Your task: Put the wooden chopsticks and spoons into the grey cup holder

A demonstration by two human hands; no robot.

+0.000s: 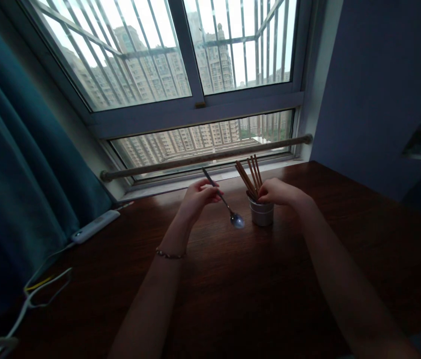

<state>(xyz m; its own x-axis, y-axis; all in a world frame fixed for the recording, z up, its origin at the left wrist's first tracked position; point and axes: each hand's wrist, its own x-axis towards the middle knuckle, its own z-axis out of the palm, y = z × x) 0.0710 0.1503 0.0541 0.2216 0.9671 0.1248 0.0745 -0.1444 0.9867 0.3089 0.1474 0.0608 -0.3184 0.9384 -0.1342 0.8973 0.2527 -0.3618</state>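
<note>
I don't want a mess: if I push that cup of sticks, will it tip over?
The cup stands upright on a smooth-looking table, so a gentle low push would probably slide it. The sticks poke well above its rim, so a bump up high might tip it.

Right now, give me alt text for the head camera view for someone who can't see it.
A person's left hand holds a shiny spoon, while the right hand is at the chopsticks leaning in a gray cup. The cup stands on a dark wooden table before a window with bars outside.
</note>
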